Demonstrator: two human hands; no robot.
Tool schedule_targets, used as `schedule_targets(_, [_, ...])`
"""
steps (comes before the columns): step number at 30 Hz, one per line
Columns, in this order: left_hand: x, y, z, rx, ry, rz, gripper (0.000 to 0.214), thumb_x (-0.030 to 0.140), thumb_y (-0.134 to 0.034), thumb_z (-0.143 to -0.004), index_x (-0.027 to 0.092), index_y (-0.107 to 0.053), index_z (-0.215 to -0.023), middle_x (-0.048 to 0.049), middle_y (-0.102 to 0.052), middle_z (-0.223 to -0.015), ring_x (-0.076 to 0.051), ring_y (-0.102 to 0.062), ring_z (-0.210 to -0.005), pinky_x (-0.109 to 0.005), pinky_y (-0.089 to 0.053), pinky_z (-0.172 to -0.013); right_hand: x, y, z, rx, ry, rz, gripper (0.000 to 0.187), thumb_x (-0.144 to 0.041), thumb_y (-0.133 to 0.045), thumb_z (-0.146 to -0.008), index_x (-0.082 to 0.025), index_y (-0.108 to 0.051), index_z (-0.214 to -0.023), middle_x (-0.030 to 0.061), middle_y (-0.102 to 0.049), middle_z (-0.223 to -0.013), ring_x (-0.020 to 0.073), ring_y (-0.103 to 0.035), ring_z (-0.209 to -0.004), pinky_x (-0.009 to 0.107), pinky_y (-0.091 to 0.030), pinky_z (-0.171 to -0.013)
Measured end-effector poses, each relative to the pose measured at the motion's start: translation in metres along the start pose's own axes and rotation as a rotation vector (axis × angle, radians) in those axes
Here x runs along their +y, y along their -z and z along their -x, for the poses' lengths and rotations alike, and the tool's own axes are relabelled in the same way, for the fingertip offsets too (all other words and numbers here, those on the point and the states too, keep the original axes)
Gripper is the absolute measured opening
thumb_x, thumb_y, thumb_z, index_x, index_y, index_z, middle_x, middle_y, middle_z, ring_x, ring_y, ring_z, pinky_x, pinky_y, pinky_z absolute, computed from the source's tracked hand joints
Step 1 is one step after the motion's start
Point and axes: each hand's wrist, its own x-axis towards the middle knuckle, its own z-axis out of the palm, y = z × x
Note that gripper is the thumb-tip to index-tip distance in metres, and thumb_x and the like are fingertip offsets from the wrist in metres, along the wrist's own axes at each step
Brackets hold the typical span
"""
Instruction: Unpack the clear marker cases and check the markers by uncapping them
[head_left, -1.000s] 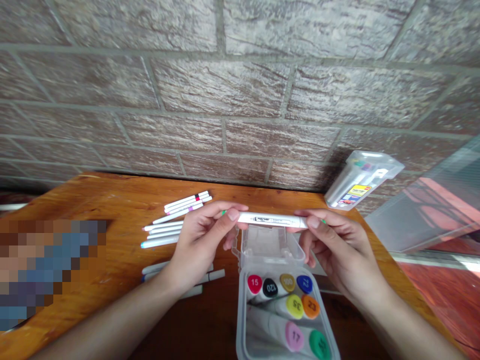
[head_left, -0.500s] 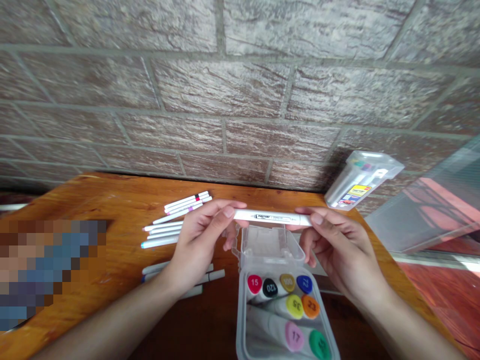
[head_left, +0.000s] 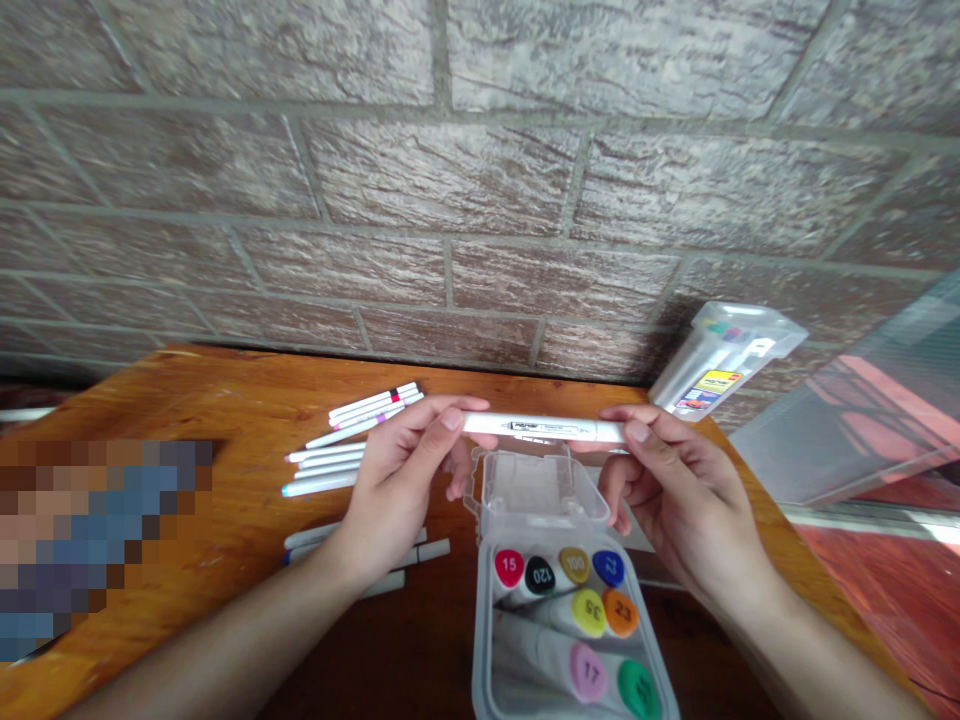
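Note:
A white marker (head_left: 540,428) with black print lies level between my two hands, above the raised lid of a clear plastic case. My left hand (head_left: 409,455) pinches its left end between thumb and fingers. At the other end, my right hand (head_left: 667,475) grips it the same way. Below, the open marker case (head_left: 484,640) holds several markers with numbered, coloured ends, among them a red one (head_left: 509,568), a pink one (head_left: 589,671) and a green one (head_left: 638,688). The case's clear lid (head_left: 544,490) is tipped back. My fingers cover both ends of the held marker.
Several white markers (head_left: 322,462) lie on the wooden table (head_left: 225,400) left of my left hand, more under my left forearm. A second clear case (head_left: 720,360) with a yellow label stands by the brick wall (head_left: 495,180). A translucent panel (head_left: 847,400) is at right.
Both hands keep hold of the marker, which has risen slightly at its left end and turned a little, so its print shows differently. The case and loose markers have not moved.

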Motion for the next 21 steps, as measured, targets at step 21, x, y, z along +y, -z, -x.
schedule_targets(21, [0.0004,-0.0002,-0.003,0.032,0.027,0.039,0.026,0.038,-0.065,-0.102,0.018,-0.079,-0.112,-0.0054,-0.079,-0.09,-0.009,-0.054,-0.051,-0.025,-0.039,-0.051,-0.0051,-0.0032,-0.0015,-0.008,-0.07,-0.037,0.021,-0.038,-0.076,-0.095,-0.02,-0.073,-0.108,0.003,-0.076,-0.064,0.0141,-0.061,-0.037,0.021,-0.048,-0.036])
